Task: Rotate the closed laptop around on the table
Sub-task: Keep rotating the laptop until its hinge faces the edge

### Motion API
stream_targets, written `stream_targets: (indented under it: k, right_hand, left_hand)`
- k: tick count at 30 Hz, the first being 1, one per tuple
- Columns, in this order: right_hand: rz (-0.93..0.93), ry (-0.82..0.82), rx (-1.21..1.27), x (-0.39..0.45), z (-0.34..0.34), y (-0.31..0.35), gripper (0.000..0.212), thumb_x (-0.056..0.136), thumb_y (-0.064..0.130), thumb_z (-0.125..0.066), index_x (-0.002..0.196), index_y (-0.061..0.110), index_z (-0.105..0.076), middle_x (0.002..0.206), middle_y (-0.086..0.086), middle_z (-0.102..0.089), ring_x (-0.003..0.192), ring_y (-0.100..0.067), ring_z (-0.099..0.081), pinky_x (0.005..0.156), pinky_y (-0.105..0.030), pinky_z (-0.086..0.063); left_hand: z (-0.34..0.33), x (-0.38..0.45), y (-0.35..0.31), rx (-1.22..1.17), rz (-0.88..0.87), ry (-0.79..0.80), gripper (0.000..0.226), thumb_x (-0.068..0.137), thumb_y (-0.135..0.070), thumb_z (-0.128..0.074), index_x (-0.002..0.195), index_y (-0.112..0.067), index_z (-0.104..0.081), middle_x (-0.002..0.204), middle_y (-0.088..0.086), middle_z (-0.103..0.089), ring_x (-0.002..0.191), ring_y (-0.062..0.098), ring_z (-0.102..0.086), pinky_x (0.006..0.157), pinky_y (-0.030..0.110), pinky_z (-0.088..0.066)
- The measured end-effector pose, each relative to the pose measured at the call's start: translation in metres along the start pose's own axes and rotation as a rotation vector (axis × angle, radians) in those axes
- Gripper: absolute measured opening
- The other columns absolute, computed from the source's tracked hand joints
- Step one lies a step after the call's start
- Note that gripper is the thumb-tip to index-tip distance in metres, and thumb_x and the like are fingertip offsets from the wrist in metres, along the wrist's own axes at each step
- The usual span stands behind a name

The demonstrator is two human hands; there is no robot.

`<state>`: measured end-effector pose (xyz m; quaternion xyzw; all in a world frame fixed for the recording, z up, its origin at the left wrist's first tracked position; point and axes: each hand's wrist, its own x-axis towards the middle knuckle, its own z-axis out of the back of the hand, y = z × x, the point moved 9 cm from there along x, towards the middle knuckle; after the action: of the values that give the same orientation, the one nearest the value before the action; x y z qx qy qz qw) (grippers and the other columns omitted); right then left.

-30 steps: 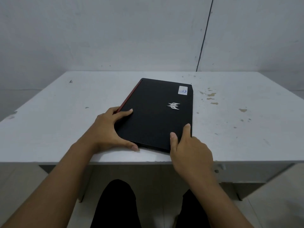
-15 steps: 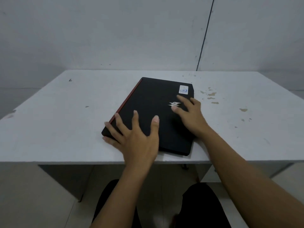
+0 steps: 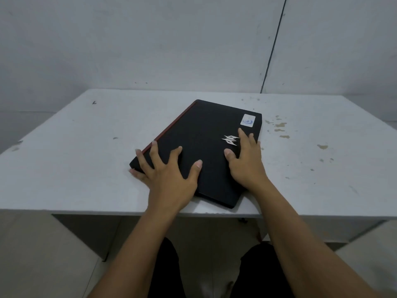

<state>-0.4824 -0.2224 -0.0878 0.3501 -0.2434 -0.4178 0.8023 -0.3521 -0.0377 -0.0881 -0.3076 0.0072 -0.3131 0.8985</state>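
One closed black laptop (image 3: 206,147) lies flat on the white table (image 3: 75,160), turned askew so that its long sides run from about 7 o'clock up toward 1 o'clock. Its nearest corner, at 5 o'clock, sits just beside the table's front edge. A thin red strip (image 3: 171,123) runs along the laptop's left long side. On the lid, a silver logo (image 3: 230,140) sits right of centre, and a small white sticker (image 3: 248,120) with a blue mark sits by the far right corner, at about 1 o'clock from the logo.

Both hands press flat on the lid, grasping nothing. The left hand (image 3: 169,179) lies over the near left corner with its fingers splayed wide; the thumb points toward 1 o'clock on the lid and the outermost finger runs off the corner onto the table. The right hand (image 3: 247,160) lies along the right side of the lid, fingers moderately spread, the forefinger tip touching the logo's right end.

Brownish stains (image 3: 279,125) mark the tabletop at 3 o'clock from the laptop, well apart from both hands. Behind the table stands a plain grey wall (image 3: 150,44). Below the table's front edge, dark-clothed legs (image 3: 165,274) show.
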Motion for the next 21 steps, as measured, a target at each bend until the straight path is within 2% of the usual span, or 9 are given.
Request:
stream_targets:
  k: [4,9,13,17,21]
  right_hand:
    - [-0.076,-0.074,0.021,-0.011,-0.009,0.008,0.077,0.104,0.03,-0.05,0.163,0.026,-0.001,0.17,-0.006,0.008,0.154,-0.03,0.015,0.122,-0.044,0.0]
    - [-0.108,-0.156,0.05,-0.023,-0.016,0.013,0.073,0.103,0.027,-0.05,0.163,0.025,-0.008,0.17,-0.008,0.008,0.153,-0.032,0.019,0.121,-0.042,-0.002]
    - [-0.103,-0.173,-0.031,-0.014,-0.008,0.007,0.071,0.1,0.035,-0.05,0.161,0.031,-0.013,0.168,-0.012,-0.004,0.154,-0.034,0.005,0.122,-0.049,0.001]
    - [-0.139,-0.222,-0.068,0.023,0.014,-0.012,0.063,0.1,0.044,-0.044,0.159,0.031,-0.025,0.166,-0.014,-0.011,0.153,-0.03,-0.009,0.122,-0.047,-0.008]
    - [-0.18,-0.118,-0.132,0.071,0.035,-0.038,0.06,0.098,0.05,-0.04,0.155,0.029,-0.037,0.167,-0.012,-0.011,0.153,-0.031,-0.016,0.121,-0.044,-0.014]
  left_hand:
    - [0.007,0.019,0.014,-0.056,-0.079,0.021,0.063,0.09,-0.074,-0.045,0.145,-0.045,-0.046,0.17,0.008,-0.008,0.154,0.033,0.019,0.117,0.066,0.013]
    - [0.014,0.034,0.024,-0.104,-0.103,0.062,0.058,0.088,-0.073,-0.05,0.141,-0.048,-0.05,0.168,0.005,-0.017,0.156,0.026,0.011,0.12,0.062,0.003]
    - [0.014,0.014,0.011,-0.174,-0.023,0.076,0.091,0.068,-0.093,-0.047,0.146,-0.045,-0.048,0.17,0.003,-0.011,0.156,0.021,0.012,0.122,0.06,-0.005]
    - [-0.002,-0.016,-0.02,-0.152,-0.077,0.244,0.117,0.049,-0.102,-0.052,0.153,-0.05,-0.034,0.171,-0.008,0.006,0.152,0.013,0.028,0.12,0.062,0.01]
    - [-0.013,-0.023,-0.027,-0.006,-0.108,0.327,0.134,0.038,-0.104,-0.054,0.157,-0.052,-0.021,0.171,-0.01,0.015,0.148,0.015,0.038,0.115,0.068,0.014]
